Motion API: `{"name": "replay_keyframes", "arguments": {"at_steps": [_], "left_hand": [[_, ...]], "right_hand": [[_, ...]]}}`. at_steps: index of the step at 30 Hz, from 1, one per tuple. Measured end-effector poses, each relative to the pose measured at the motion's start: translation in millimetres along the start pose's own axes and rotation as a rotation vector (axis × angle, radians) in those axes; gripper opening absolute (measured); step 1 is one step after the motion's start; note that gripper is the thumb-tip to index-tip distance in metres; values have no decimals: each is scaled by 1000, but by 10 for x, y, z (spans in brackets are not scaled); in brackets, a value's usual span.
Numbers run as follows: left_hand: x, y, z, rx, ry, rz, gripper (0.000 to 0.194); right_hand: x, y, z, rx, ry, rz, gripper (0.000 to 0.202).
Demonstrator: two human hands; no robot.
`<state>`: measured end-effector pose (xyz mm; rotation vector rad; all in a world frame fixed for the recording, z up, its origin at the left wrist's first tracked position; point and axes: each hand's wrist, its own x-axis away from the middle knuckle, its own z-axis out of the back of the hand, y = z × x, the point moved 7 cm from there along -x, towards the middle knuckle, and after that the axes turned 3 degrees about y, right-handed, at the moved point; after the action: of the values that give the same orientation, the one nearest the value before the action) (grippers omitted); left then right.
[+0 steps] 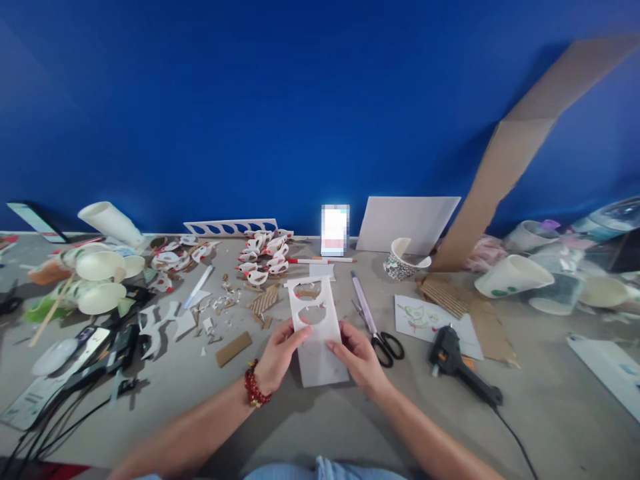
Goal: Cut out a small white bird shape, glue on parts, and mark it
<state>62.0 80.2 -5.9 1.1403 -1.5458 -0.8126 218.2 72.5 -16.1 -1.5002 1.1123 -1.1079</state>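
Observation:
A white card (324, 363) with rounded holes cut through its far half is held up over the table between my hands. My left hand (283, 353) grips its left edge, thumb on the face, and a red bead bracelet circles that wrist. On the opposite edge, my right hand (363, 360) pinches the card with the thumb in front; its other fingers are partly behind. Just right of that hand lie black-handled scissors (387, 348) and a light purple cutter-like tool (363, 303). Beyond the card sit several white bird-shaped cut-outs (257, 275) with red marks.
A hot glue gun (453, 357) and a bird drawing (417, 317) lie at the right. A lit screen (334, 230) and a white board (407, 223) lean on the blue wall. Paper scraps (225, 300) spread leftward; paper cups (103, 297) and a power strip (30, 400) stand farther left.

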Motion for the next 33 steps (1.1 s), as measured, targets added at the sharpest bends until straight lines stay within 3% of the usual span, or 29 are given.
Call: {"name": "replay_keyframes", "arguments": {"at_steps": [6,15,33], "left_hand": [[25,-3,-25,-55,-23,3,24],[32,-3,-19,-134,-80,-181,25],[81,92,-61,-251,-120,-292,24]], "right_hand": [[47,5,-10,59,10,54,30],[21,8,-46,161,-20,47,33],[46,-35,-28,185,-12,94,29]]}}
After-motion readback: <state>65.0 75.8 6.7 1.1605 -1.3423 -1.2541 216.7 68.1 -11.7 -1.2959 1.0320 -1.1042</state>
